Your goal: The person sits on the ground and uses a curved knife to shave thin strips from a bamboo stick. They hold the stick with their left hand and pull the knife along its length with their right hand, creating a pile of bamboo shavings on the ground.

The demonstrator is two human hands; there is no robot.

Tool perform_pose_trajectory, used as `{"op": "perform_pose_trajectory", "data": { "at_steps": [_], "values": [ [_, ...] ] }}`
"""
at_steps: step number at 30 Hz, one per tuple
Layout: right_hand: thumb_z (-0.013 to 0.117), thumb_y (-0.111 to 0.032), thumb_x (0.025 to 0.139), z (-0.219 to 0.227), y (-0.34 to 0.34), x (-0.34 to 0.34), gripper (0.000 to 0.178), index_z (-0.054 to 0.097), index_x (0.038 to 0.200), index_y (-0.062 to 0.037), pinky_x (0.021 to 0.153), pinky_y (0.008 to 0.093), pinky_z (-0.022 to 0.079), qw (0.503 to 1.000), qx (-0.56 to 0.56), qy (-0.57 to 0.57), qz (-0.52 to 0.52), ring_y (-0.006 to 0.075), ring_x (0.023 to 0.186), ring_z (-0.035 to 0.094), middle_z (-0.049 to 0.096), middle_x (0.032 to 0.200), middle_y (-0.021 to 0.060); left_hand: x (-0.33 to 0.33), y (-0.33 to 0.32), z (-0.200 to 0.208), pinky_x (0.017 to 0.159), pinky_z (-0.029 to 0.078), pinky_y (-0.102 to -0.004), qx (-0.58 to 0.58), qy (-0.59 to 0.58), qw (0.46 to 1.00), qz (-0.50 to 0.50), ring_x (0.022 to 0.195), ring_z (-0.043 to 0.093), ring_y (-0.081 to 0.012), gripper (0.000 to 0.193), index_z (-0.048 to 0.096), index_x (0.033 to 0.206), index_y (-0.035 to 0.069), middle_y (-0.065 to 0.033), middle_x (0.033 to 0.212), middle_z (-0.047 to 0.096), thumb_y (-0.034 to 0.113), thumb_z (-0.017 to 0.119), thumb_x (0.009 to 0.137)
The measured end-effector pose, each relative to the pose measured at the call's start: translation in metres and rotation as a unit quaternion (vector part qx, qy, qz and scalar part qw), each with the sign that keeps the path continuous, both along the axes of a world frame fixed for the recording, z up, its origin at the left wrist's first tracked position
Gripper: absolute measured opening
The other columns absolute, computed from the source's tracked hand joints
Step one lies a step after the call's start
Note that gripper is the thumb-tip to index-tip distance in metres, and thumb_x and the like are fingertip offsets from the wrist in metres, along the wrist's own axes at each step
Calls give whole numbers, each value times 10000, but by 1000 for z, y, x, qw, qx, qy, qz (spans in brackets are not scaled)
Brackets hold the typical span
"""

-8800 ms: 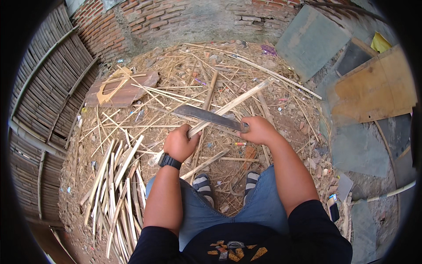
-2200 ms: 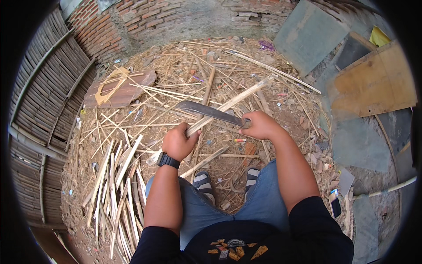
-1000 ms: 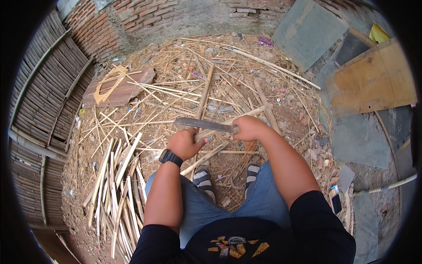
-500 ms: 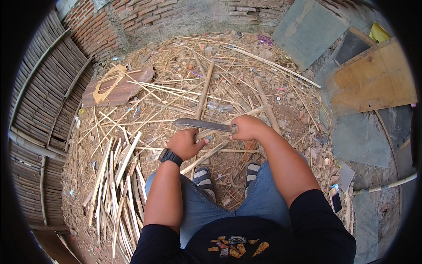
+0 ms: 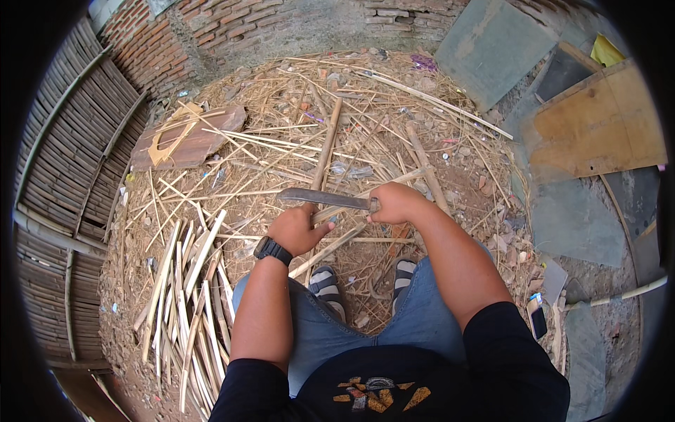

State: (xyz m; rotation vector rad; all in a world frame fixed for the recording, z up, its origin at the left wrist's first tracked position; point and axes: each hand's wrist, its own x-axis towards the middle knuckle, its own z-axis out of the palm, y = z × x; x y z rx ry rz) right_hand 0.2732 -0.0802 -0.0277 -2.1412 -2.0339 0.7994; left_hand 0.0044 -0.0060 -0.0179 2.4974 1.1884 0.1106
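My right hand (image 5: 396, 204) is closed round the handle of a machete (image 5: 323, 198). Its dark, worn blade points left, level across the space in front of me. Just below the blade's tip end, my left hand (image 5: 294, 231), with a black watch (image 5: 273, 250) on the wrist, grips the near end of a bamboo strip (image 5: 336, 210). That strip runs up and to the right, passing under the blade, between the left thumb and forefinger. The other left fingers are mostly hidden.
Split bamboo strips (image 5: 186, 309) are heaped at my left. A wooden pole (image 5: 328, 144) and loose sticks litter the ground ahead. A brown board (image 5: 190, 137) lies far left, beside a bamboo fence (image 5: 63, 141). Flat sheets (image 5: 590, 126) lean at right.
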Motion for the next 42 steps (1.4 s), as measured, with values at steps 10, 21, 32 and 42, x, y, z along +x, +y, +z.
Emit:
{"op": "perform_pose_trajectory", "data": {
  "at_steps": [10, 21, 32, 42],
  "values": [
    [829, -370, 809, 0, 0, 0, 479, 747, 1156, -49, 900, 469, 572, 1000, 6, 3, 5, 386, 1020, 729, 755, 1080, 224, 1, 0, 4, 775, 583, -461, -30, 1, 999, 12, 853, 751, -352, 594, 706, 1159, 51, -166, 865, 756, 557, 797, 861],
    [839, -394, 813, 35, -23, 17, 504, 746, 1104, 6, 882, 472, 570, 999, 14, -22, -33, 389, 1003, 729, 752, 1031, 236, -7, 3, 13, 705, 569, -456, 18, -33, 999, 26, 746, 724, -354, 532, 729, 936, 22, -170, 763, 714, 533, 832, 828],
    [845, -361, 818, 41, -25, 34, 466, 747, 1133, -32, 874, 454, 563, 996, 67, 9, -52, 389, 990, 723, 748, 1042, 223, -4, 3, 14, 656, 550, -464, 80, -95, 989, 74, 684, 700, -357, 490, 700, 865, 37, -158, 696, 683, 507, 833, 830],
    [865, -362, 802, 36, -24, 29, 452, 753, 1093, -36, 849, 454, 553, 994, 88, 23, -66, 354, 945, 731, 752, 993, 215, -5, 3, 9, 656, 567, -459, 92, -103, 988, 69, 707, 718, -348, 483, 735, 934, 73, -130, 722, 709, 537, 822, 830]
  ]
}}
